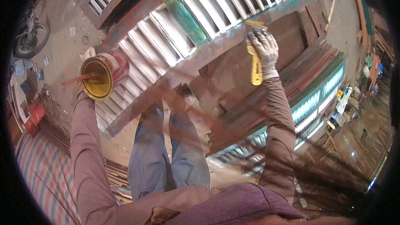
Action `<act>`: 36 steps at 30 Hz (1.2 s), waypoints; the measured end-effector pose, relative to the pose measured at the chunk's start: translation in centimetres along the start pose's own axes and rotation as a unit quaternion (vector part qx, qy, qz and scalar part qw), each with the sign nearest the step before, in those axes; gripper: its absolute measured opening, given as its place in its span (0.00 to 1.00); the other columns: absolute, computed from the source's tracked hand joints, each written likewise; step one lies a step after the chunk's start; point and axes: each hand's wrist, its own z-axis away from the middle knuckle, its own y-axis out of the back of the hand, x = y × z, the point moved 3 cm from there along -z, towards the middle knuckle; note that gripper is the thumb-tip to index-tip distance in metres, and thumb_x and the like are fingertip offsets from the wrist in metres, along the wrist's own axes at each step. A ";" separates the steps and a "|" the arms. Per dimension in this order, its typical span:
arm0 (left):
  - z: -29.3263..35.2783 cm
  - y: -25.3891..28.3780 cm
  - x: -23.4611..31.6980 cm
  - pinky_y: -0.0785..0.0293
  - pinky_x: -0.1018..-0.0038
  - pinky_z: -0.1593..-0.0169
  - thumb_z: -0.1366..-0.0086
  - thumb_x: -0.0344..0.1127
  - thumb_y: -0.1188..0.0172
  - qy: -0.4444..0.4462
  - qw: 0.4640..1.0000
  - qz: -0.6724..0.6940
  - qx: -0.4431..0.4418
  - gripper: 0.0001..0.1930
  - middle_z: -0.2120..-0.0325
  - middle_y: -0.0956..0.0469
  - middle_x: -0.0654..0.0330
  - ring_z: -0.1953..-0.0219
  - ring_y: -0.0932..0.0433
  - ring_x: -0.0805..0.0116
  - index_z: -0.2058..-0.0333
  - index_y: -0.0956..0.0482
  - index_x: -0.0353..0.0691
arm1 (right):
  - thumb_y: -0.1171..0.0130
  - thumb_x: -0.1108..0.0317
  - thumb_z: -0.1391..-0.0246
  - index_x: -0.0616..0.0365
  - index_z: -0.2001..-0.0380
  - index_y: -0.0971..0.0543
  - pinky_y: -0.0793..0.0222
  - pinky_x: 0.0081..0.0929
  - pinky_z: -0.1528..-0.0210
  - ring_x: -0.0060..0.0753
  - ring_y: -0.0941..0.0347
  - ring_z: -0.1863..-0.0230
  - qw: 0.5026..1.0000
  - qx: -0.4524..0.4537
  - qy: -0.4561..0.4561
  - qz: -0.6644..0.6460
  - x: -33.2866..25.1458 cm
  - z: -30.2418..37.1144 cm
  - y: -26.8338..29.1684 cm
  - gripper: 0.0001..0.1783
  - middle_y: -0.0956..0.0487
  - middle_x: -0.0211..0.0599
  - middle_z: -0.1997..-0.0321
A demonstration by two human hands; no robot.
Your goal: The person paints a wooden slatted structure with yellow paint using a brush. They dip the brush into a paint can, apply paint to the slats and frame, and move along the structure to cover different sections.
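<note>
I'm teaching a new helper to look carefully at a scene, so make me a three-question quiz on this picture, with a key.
1. Multiple choice: what does the right grip hold?
A) a hammer
B) a yellow-handled tool
C) a coil of rope
2. True or false: in the picture, the motorcycle wheel lies to the right of the open can.
3. Fill in the colour: among the white slats sits one wider ____ panel.

Key: 1. B. 2. False: the wheel is to the left of the can. 3. Green.
</note>
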 end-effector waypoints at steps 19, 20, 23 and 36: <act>-1.4 -2.0 -3.1 0.30 0.62 0.45 0.31 0.51 0.55 0.122 0.985 0.062 -0.106 0.23 0.55 0.21 0.50 0.50 0.24 0.50 0.49 0.24 0.41 | 0.44 0.72 0.49 0.47 0.51 0.19 0.26 0.26 0.49 0.32 0.21 0.52 0.973 -0.078 -0.205 -0.068 -3.6 -2.4 2.0 0.21 0.19 0.32 0.49; -1.6 -2.2 -4.1 0.29 0.60 0.46 0.31 0.51 0.55 0.077 0.989 0.049 -0.119 0.22 0.56 0.21 0.50 0.51 0.24 0.48 0.51 0.24 0.42 | 0.43 0.72 0.50 0.46 0.51 0.19 0.26 0.26 0.50 0.31 0.21 0.52 0.975 -0.088 -0.198 -0.055 -5.3 -2.9 2.6 0.21 0.19 0.31 0.50; -0.3 -1.8 -3.5 0.29 0.57 0.47 0.31 0.51 0.55 -0.023 0.999 -0.027 0.019 0.21 0.58 0.21 0.51 0.54 0.23 0.47 0.52 0.23 0.43 | 0.44 0.66 0.49 0.50 0.54 0.19 0.27 0.32 0.51 0.36 0.21 0.54 0.983 -0.076 -0.148 -0.080 -10.1 -2.9 2.9 0.17 0.19 0.35 0.54; -2.4 3.7 4.8 0.29 0.60 0.45 0.33 0.54 0.54 0.213 0.956 0.081 -0.186 0.25 0.57 0.21 0.52 0.51 0.24 0.51 0.49 0.25 0.41 | 0.48 0.76 0.43 0.59 0.59 0.18 0.25 0.30 0.49 0.36 0.20 0.55 0.916 0.039 -0.304 -0.259 -11.3 0.0 6.1 0.11 0.17 0.41 0.57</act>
